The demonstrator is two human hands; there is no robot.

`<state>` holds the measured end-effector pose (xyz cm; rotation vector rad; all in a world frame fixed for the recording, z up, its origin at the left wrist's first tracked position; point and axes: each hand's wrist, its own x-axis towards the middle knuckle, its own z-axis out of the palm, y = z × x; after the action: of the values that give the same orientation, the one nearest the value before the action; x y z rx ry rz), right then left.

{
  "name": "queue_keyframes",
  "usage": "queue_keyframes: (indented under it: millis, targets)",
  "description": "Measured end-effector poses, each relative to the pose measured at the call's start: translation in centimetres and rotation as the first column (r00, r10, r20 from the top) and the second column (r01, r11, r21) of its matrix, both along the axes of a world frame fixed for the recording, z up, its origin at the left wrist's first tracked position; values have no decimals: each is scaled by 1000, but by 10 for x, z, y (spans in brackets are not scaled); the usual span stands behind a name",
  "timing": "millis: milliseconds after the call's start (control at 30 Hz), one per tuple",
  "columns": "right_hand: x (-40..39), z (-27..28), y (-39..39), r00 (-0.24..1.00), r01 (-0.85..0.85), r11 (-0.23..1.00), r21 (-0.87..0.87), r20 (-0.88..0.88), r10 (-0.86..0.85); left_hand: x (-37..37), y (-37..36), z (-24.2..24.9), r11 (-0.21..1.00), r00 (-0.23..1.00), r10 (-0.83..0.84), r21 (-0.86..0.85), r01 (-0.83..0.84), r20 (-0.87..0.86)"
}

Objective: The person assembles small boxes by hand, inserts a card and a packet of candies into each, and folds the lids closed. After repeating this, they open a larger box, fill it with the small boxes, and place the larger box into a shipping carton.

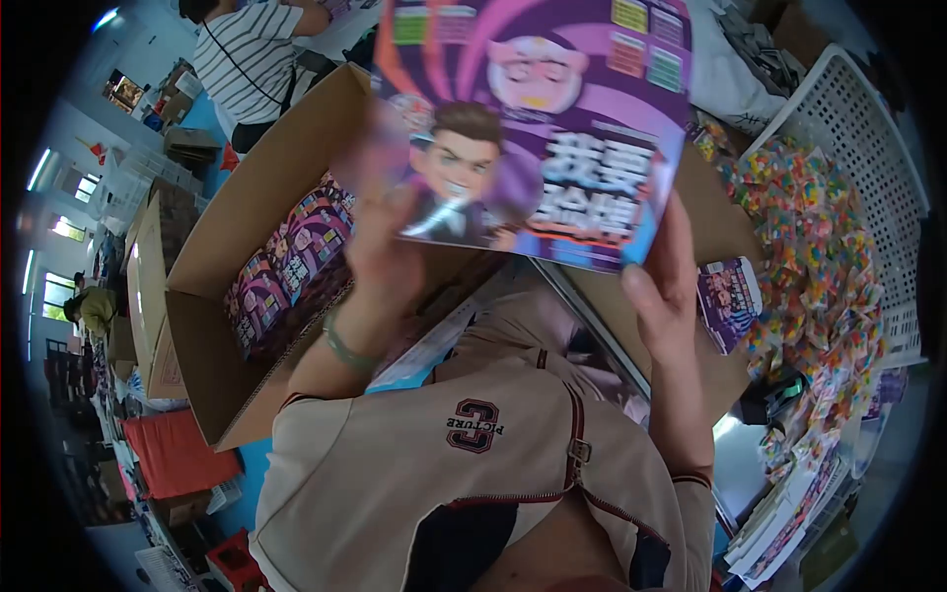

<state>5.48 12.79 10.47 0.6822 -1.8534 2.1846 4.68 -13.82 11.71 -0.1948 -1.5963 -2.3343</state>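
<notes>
A large purple printed box (592, 118), with a cartoon figure and white lettering, is raised in front of me at the top of the view. My right hand (666, 281) grips its lower right corner, the thumb on the front face. My left hand (380, 227) is at its lower left edge, smeared by motion, so its fingers cannot be made out. To the left, an open cardboard carton (212, 345) holds several purple printed packs (296, 252). A small purple box (728, 304) lies on cardboard by my right wrist.
Many small colourful wrapped packets (814, 247) are heaped on the right, beside a white perforated basket (858, 109). A stack of printed sheets (789, 528) is at lower right. A person in a striped shirt (247, 64) is at upper left. A red cover (178, 459) lies lower left.
</notes>
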Motion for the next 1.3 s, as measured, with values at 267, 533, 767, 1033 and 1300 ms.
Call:
queue_keyframes:
  millis: [267, 533, 767, 1033, 1300]
  targets:
    - [-20, -53, 13, 967, -4, 976, 220, 248, -52, 0, -205, 49, 971, 961, 120, 173, -166, 249]
    - [-11, -113, 35, 889, -5, 958, 287, 440, -128, 4, -245, -34, 958, 728, 264, -260, -122, 633]
    - [-16, -118, 13, 869, -32, 941, 336, 475, -140, -28, -183, -92, 984, 664, 168, -88, -152, 728]
    - [-18, -126, 9, 857, -27, 899, 438, 473, -205, 0, -173, -144, 379, 835, 533, -920, -95, 133]
    - [-49, -114, -1, 889, 125, 746, 654, 259, -377, -3, -138, -206, -344, 965, 200, -934, -93, -170]
